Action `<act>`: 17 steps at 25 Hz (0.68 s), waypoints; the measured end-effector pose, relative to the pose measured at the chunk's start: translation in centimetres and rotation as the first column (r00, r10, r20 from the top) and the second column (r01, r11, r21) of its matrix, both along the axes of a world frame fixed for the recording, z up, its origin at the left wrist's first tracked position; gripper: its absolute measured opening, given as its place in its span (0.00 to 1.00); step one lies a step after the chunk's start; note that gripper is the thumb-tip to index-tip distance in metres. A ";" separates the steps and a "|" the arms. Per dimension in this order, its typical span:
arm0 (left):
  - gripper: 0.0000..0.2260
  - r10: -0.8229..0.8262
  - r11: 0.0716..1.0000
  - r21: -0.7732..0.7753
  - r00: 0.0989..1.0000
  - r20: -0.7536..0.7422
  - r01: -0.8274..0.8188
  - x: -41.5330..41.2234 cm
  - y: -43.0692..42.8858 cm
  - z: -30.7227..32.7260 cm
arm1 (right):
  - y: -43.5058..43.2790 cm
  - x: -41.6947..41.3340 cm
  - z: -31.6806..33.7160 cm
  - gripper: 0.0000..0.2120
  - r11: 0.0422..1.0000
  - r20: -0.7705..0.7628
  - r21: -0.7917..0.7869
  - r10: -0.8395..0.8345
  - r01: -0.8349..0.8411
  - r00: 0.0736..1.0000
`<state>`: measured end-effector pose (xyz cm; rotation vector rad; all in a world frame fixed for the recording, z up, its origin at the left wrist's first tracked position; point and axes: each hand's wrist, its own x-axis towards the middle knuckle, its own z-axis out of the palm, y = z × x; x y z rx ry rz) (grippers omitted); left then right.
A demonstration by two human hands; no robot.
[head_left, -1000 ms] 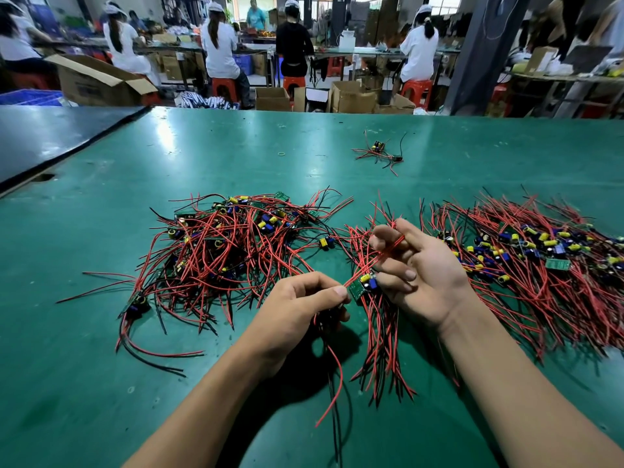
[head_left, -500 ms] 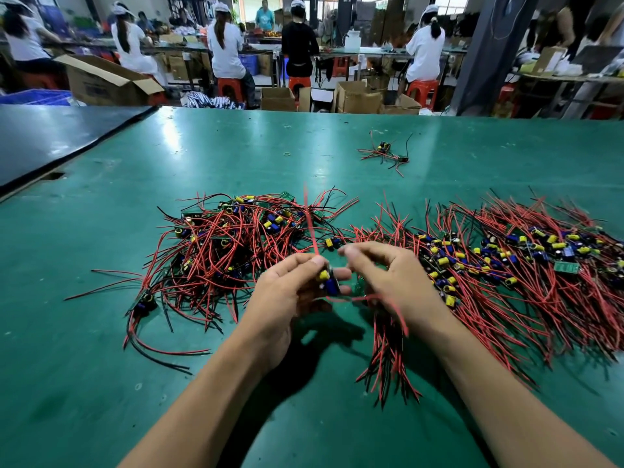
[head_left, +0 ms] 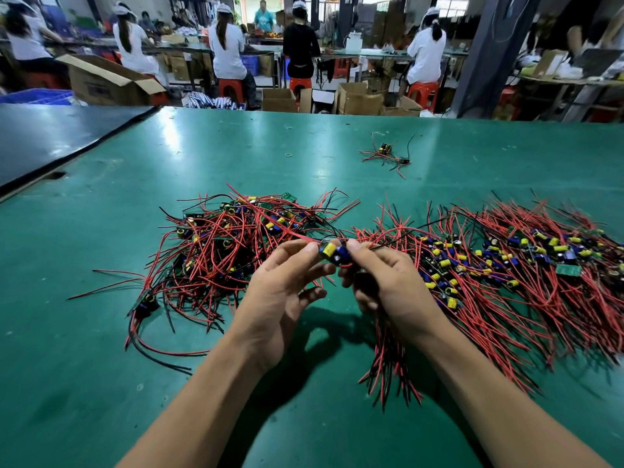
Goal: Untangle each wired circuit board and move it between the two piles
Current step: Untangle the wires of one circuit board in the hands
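Observation:
A small circuit board (head_left: 334, 252) with a yellow and a blue capacitor is lifted above the green table (head_left: 101, 383), between the two piles. My left hand (head_left: 287, 288) pinches its left end with thumb and forefinger. My right hand (head_left: 388, 285) pinches its right end. Red and black wires run from the board out to both sides. A tangled pile of wired boards (head_left: 229, 251) lies to the left. A larger, combed-out pile (head_left: 513, 268) lies to the right, its red wires fanning toward me.
A loose wired board (head_left: 386, 153) and a rubber band (head_left: 288, 155) lie farther back on the table. A dark table (head_left: 50, 140) adjoins at the left. Beyond the far edge stand cardboard boxes (head_left: 358, 99), red stools and seated people.
Both hands rose from the table and came together. The board, first held low by my left hand, is now lifted and pinched between both hands, with wires pulled out sideways.

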<state>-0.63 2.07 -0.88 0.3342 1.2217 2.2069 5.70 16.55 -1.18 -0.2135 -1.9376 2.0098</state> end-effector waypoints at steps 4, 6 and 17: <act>0.13 -0.206 0.977 0.090 0.961 0.184 0.192 0.0 -0.1 0.3 | 1.3 0.6 0.7 0.17 0.924 0.008 -0.311 0.237 -0.222 0.972; 0.14 -0.247 0.967 0.001 0.939 0.239 0.254 0.4 0.1 0.4 | 1.4 0.8 0.8 0.18 0.916 0.028 -0.289 0.299 -0.279 0.954; 0.11 -0.290 0.957 0.003 0.950 0.118 0.292 0.7 0.2 -0.3 | 1.5 -0.1 0.1 0.10 0.955 0.042 -0.295 0.049 -0.034 0.998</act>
